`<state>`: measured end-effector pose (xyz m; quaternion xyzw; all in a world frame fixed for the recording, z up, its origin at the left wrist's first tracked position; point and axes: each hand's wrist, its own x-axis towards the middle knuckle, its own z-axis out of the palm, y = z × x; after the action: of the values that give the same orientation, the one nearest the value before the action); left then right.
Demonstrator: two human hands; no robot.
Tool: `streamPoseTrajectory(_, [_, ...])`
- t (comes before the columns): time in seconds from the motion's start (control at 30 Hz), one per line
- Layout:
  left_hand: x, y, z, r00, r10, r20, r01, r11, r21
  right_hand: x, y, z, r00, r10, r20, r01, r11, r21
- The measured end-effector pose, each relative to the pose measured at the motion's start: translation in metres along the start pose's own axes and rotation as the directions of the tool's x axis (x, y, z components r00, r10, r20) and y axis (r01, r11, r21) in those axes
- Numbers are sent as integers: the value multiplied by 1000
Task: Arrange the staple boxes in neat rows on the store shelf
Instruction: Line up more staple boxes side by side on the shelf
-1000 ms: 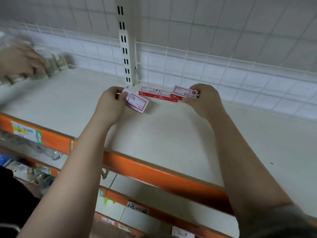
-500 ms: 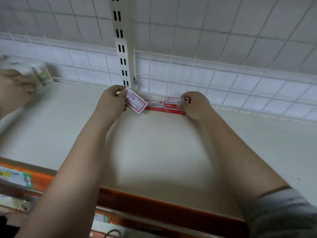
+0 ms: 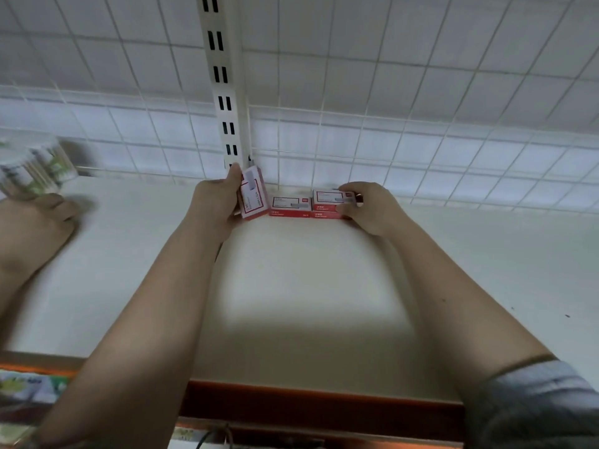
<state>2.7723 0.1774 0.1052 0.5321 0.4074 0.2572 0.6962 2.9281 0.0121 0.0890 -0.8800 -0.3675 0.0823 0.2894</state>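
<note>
Boxes of staples line the shelf (image 3: 308, 286) back: our left hand (image 3: 215, 202) grips a tilted staple box (image 3: 252, 197) at nine o'clock. Our right hand (image 3: 369, 205) pinches the top box (image 3: 329, 196) at three o'clock, stacked beside a flat middle box (image 3: 288, 205).

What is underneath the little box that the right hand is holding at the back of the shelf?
Another red box lies under the top box held by the right hand. Only its front edge shows; the rest is covered.
</note>
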Motion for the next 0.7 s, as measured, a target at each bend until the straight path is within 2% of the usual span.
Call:
streamPoseTrajectory(0.1, [6, 2, 2, 995, -97, 9, 98, 993, -62, -2, 0, -2, 1000, -1, 11, 1, 1000, -17])
streamPoseTrajectory(0.2, [8, 7, 6, 984, -138, 115, 143, 989, -39, -4, 1, -5, 1000, -8, 19, 8, 1000, 2])
streamPoseTrajectory(0.27, [6, 12, 11, 967, -124, 221, 112, 991, 70, -5, 3, -5, 1000, -2, 21, 1, 1000, 18])
streamPoseTrajectory(0.33, [7, 14, 15, 959, -73, 275, -2, 964, 266, -6, 5, -6, 1000, 16, 21, -16, 999, 36])
streamPoseTrajectory(0.4, [11, 15, 18, 954, 53, 296, -203, 839, 505, -7, 6, -8, 999, 29, 18, -30, 998, 50])
streamPoseTrajectory(0.47, [14, 16, 21, 932, 159, 325, -339, 694, 635, -8, 8, -9, 999, 36, 8, -37, 998, 50])
streamPoseTrajectory(0.57, [21, 17, 25, 878, 272, 395, -478, 558, 679, -10, 9, -10, 999, 46, 2, -46, 998, 51])
streamPoseTrajectory(0.63, [25, 18, 28, 840, 307, 447, -542, 434, 720, -10, 10, -10, 999, 45, 1, -45, 997, 57])
streamPoseTrajectory(0.7, [29, 20, 31, 807, 322, 495, -588, 352, 729, -10, 10, -10, 999, 40, 1, -40, 997, 64])
